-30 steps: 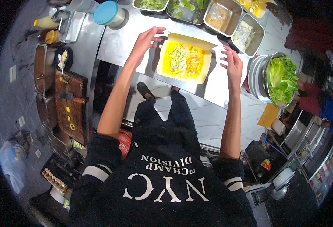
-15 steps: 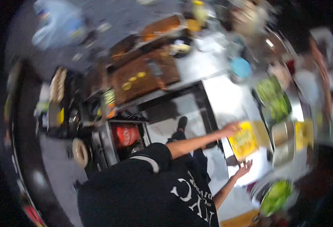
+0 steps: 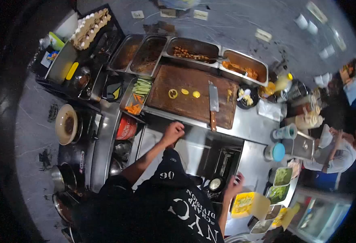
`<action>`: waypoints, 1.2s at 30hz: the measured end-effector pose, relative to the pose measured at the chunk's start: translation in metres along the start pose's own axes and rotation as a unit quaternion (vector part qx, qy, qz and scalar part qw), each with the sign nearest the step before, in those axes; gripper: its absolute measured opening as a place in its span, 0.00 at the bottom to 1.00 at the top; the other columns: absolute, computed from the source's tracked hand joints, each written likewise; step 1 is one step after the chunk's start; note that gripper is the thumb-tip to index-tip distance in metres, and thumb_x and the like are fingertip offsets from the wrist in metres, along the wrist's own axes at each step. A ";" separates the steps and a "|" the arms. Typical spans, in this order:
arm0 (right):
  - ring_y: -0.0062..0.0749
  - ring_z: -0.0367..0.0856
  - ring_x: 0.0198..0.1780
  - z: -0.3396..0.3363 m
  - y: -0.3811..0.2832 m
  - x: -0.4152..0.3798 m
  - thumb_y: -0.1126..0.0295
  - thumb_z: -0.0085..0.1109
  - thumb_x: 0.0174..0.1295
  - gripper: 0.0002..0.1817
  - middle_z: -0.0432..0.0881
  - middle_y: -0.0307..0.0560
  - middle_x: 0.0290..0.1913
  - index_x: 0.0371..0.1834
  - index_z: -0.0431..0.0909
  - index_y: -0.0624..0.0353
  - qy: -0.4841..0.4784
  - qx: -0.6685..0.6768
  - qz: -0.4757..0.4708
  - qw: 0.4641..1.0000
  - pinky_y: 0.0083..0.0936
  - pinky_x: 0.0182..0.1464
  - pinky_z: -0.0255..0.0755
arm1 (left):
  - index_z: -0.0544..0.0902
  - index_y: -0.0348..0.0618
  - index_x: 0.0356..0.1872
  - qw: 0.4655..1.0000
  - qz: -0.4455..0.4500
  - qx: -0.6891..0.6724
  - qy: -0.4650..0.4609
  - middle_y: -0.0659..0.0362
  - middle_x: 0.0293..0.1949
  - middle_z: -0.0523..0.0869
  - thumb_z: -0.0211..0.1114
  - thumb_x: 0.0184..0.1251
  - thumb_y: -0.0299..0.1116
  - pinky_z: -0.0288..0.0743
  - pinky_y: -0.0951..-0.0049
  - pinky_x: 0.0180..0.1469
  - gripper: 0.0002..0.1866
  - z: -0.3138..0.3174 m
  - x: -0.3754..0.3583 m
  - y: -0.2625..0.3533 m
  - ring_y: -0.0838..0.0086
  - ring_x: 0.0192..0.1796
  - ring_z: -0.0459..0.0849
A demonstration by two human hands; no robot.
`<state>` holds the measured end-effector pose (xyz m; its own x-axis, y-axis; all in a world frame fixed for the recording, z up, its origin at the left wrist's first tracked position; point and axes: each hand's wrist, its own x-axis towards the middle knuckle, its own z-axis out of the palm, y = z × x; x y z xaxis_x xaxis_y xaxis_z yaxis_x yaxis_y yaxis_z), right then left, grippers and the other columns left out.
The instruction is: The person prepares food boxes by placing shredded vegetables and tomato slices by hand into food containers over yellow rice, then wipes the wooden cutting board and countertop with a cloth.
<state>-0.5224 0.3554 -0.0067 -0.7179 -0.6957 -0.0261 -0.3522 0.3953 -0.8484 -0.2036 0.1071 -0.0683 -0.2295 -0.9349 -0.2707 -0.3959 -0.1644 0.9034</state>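
My left hand [image 3: 174, 133], its fingers curled in, hovers in front of the counter's near edge, below the wooden cutting board [image 3: 178, 87]. I see nothing held in it. On the right, my right hand [image 3: 235, 184] has its fingers apart and holds nothing. It is just above and left of an open yellow takeout box [image 3: 242, 203] with food inside, standing on the right-hand counter. A knife [image 3: 213, 101] with a wooden handle lies on the board, beside several yellow slices [image 3: 184, 92].
Metal pans of food [image 3: 192, 52] line the board's back. A container of vegetable sticks [image 3: 139, 91] stands left of it. A blue-lidded tub [image 3: 276, 152] and green vegetable containers [image 3: 282, 177] are on the right. Another person [image 3: 335, 154] stands at far right. Stacked eggs [image 3: 91, 30] are far left.
Both hands have come off the yellow takeout box, which now stands on the counter. My left hand has moved left, toward the board. The view has turned and sharpened.
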 end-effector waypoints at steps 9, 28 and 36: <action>0.61 0.80 0.46 0.337 -0.187 0.171 0.70 0.62 0.60 0.23 0.79 0.63 0.48 0.59 0.72 0.61 -0.210 -0.169 -0.294 0.917 0.45 0.49 0.74 | 0.70 0.36 0.57 0.934 0.058 0.350 0.037 0.44 0.60 0.66 0.79 0.43 0.28 0.76 0.52 0.53 0.37 -0.108 0.171 0.021 0.46 0.64 0.67; 0.48 0.77 0.49 0.309 -0.154 0.183 0.61 0.72 0.54 0.26 0.78 0.53 0.43 0.52 0.75 0.63 -0.033 -0.188 -0.192 0.963 0.37 0.52 0.70 | 0.70 0.39 0.58 0.942 0.200 0.261 -0.063 0.43 0.56 0.73 0.62 0.54 0.20 0.69 0.48 0.58 0.27 -0.097 0.202 -0.003 0.44 0.59 0.72; 0.50 0.81 0.37 0.262 -0.109 0.149 0.67 0.69 0.57 0.20 0.80 0.52 0.35 0.47 0.72 0.60 -0.105 -0.288 -0.154 0.939 0.39 0.38 0.74 | 0.76 0.50 0.60 0.863 0.335 0.378 -0.013 0.49 0.57 0.71 0.70 0.55 0.39 0.67 0.49 0.59 0.29 -0.071 0.211 0.037 0.51 0.61 0.69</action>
<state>-0.4333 0.0516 -0.0563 -0.4150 -0.9096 0.0181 -0.8335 0.3722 -0.4084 -0.2033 -0.1187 -0.0688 -0.6481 -0.7313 0.2127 -0.6308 0.6719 0.3881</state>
